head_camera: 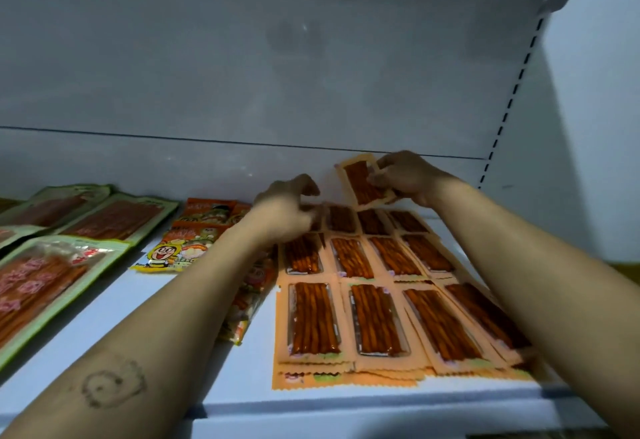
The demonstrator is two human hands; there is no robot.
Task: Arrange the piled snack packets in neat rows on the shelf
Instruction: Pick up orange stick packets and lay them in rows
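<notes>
Right hand (408, 177) partly covers its packet (360, 182); left hand (284, 217) is blurred.

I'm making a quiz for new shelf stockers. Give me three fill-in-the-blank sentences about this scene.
The right hand holds a raised ____ packet.
The far-left packets have ____ borders.
The cartoon-face packets lie to the ____ of the arranged rows.
Missing words: orange, green, left.

Left forearm (138, 334), lower left of frame: bare, and there's a dark line doodle (112, 383) on it, round face, two dot eyes, scalloped ring around it. Right forearm (554, 282), right side: bare as well.
</notes>
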